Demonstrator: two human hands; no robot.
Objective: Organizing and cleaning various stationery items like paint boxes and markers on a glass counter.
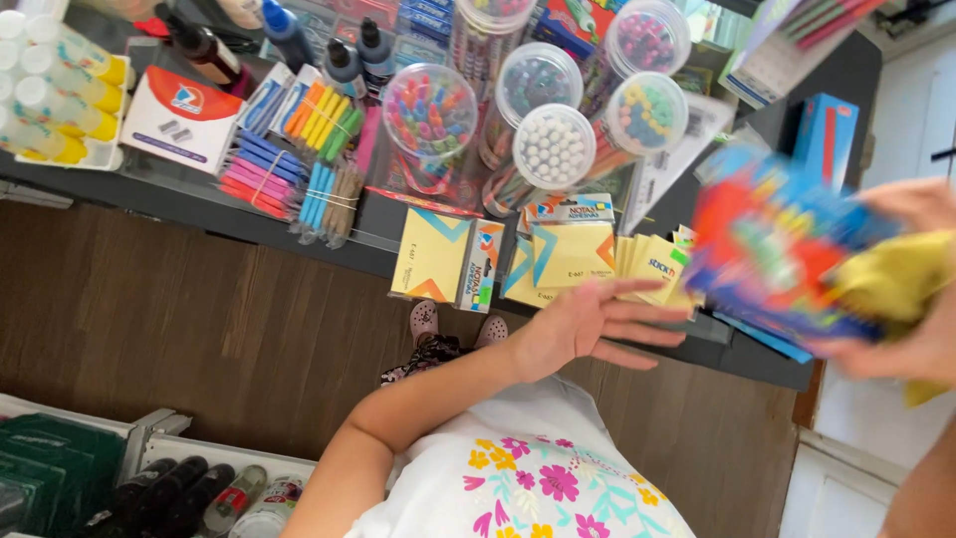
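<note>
Head view, looking straight down past my flowered shirt to a dark counter [370,227] crowded with stationery, with a brown wood floor [199,309] below it.

My right hand [924,351] is at the far right edge of the picture, closed around a bright red-and-blue packet [772,249] with a yellow cloth [891,274] bunched against it. The packet is held up in the air over the counter's right end, tilted and clear of the other goods. Holding it there would let the cloth reach its surface, I judge. It is heavily blurred, so I cannot make out its exact shape or how my fingers lie on it.

My left hand [588,321] holds nothing. It is flat, fingers spread and pointing toward the packet, with the arm bent out wide at the elbow and the wrist level. It hovers at the counter's near edge, just beside stacks of yellow sticky notes [573,254]; I cannot tell whether it touches them.

Further back stand clear round tubs [430,115] of coloured pens, lids facing up, and banded bundles of markers [319,115] lie flat in rows.
</note>
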